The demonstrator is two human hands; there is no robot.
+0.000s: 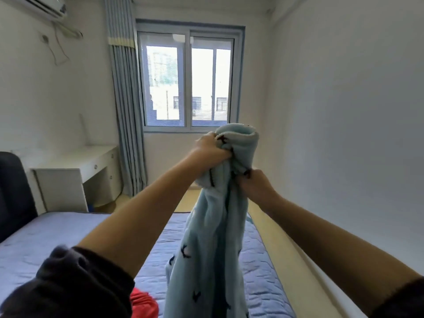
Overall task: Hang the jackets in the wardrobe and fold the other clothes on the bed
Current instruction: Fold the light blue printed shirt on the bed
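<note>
A light blue fleece garment [211,244] with small dark marks hangs in the air over the bed [259,260]. My left hand [212,148] grips its bunched upper end at chest height. Just below and to the right, my right hand [254,184] pinches the same cloth. The garment's lower part falls out of view at the bottom edge. A red piece of clothing [143,302] lies on the bed, partly hidden by my left sleeve.
The bed has a blue quilted cover and a dark headboard [12,191] at the left. A white desk [75,171] stands in the far left corner beside a grey curtain [128,115] and a window [189,81]. A white wall runs along the right.
</note>
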